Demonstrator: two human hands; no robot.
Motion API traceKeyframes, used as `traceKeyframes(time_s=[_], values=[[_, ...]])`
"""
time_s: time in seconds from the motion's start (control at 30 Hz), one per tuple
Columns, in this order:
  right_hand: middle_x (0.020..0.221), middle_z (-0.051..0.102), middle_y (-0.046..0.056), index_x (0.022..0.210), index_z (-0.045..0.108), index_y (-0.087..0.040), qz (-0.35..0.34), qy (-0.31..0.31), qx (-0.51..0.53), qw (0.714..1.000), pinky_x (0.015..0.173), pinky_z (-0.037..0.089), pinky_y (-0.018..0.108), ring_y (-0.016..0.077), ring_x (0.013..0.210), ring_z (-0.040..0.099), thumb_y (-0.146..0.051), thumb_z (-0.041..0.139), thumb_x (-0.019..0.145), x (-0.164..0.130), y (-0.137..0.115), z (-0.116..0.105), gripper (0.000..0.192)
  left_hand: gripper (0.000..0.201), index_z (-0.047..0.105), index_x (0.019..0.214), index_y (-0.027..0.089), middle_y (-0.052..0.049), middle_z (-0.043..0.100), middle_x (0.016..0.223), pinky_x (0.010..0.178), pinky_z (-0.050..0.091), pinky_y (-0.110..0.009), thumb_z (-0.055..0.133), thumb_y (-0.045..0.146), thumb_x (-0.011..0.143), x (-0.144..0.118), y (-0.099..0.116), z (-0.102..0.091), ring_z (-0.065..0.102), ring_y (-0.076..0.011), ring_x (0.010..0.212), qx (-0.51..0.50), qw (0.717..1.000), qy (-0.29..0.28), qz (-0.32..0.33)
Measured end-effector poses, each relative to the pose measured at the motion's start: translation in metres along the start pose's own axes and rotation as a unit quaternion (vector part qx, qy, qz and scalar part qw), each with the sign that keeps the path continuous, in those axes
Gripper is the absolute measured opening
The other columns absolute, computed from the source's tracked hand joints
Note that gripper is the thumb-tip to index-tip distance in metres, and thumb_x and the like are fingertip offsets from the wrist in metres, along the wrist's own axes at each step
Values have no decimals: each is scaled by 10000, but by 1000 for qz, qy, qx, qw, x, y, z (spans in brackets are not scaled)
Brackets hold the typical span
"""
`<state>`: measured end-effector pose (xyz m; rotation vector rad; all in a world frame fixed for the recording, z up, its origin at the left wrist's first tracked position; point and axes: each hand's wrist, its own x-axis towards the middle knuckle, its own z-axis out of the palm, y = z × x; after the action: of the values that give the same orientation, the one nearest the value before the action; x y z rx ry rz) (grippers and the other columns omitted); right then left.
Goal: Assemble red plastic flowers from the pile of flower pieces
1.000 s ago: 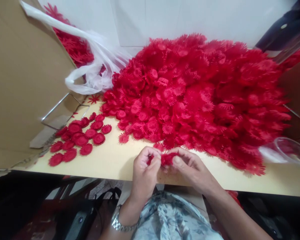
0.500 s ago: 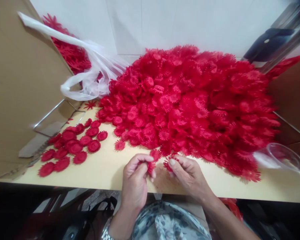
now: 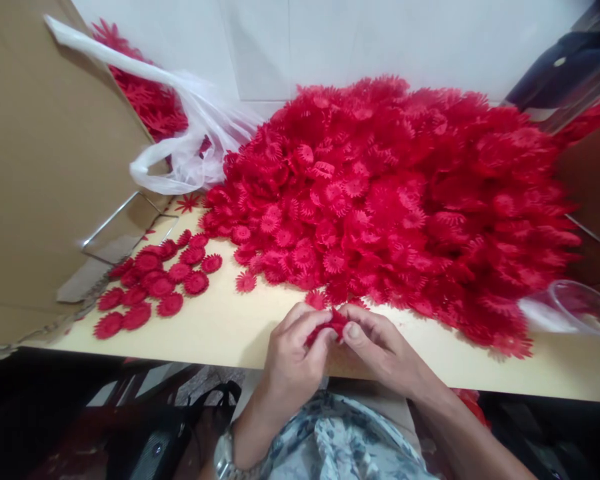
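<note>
Near the table's front edge, my left hand (image 3: 297, 350) and my right hand (image 3: 380, 343) meet, both with fingers closed on red fringed flower pieces (image 3: 337, 325). Fingers cover much of these pieces, so I cannot tell how many there are. Just behind my hands lies a large heap of red flower pieces (image 3: 380, 200), with a single loose piece (image 3: 316, 299) at its front. To the left, several round, thicker red flower discs (image 3: 160, 285) lie grouped on the table.
A cardboard box side (image 3: 55, 167) stands at the left, beside a white plastic bag (image 3: 195, 153). Bent metal wire (image 3: 111, 219) rests by the cardboard. A clear plastic container (image 3: 583, 307) sits at the right. The pale table (image 3: 220, 340) ends just before my lap.
My left hand has moved right to join my right hand, and the pieces they hold have come together. The view has shifted slightly.
</note>
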<state>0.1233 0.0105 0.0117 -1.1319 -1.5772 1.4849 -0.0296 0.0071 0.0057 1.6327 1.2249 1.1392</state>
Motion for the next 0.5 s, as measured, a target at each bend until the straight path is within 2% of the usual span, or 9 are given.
traceKeyframes(time_s=[0.1, 0.23, 0.3, 0.37, 0.43, 0.5], values=[[709, 478, -15, 786, 525, -175, 11, -21, 30, 999, 592, 361, 219, 108, 649, 433, -481, 486, 871, -2, -1, 0, 320, 149, 678, 812, 190, -28, 584, 735, 620, 442, -241, 547, 122, 805, -2, -2, 3, 565, -142, 685, 4, 999, 30, 31], [627, 421, -36, 685, 502, -167, 7, 12, 7, 1000, 542, 306, 211, 92, 593, 371, -453, 535, 848, -1, -3, 1, 331, 102, 683, 708, 184, -5, 569, 669, 572, 415, -225, 609, 143, 765, -3, -1, 7, 532, -121, 631, -131, 989, 39, -48], [598, 409, -41, 648, 490, -167, 4, 13, 1, 1000, 517, 287, 210, 86, 564, 353, -447, 550, 838, -2, -3, 0, 343, 84, 669, 643, 173, 10, 548, 617, 517, 386, -213, 645, 158, 723, -1, -1, 6, 497, -102, 569, -224, 966, 62, -113], [580, 389, -44, 622, 472, -170, 6, 11, 8, 1000, 495, 270, 211, 82, 539, 336, -443, 551, 837, -4, -3, -4, 356, 86, 638, 586, 161, 28, 518, 549, 444, 336, -194, 673, 165, 665, 4, -1, 0, 447, -77, 480, -301, 932, 115, -165], [585, 380, -40, 622, 471, -172, 9, 19, 20, 1000, 494, 273, 213, 84, 540, 337, -435, 544, 844, -7, -2, -10, 352, 96, 613, 568, 159, 43, 505, 497, 398, 303, -179, 700, 170, 605, 10, 0, -10, 420, -63, 419, -341, 904, 179, -187], [609, 397, -30, 642, 494, -170, 7, 35, 23, 999, 516, 295, 217, 91, 568, 359, -423, 544, 850, -9, 0, -16, 331, 120, 607, 593, 165, 49, 519, 480, 389, 319, -172, 724, 178, 568, 15, 1, -18, 444, -69, 406, -356, 890, 222, -180]])
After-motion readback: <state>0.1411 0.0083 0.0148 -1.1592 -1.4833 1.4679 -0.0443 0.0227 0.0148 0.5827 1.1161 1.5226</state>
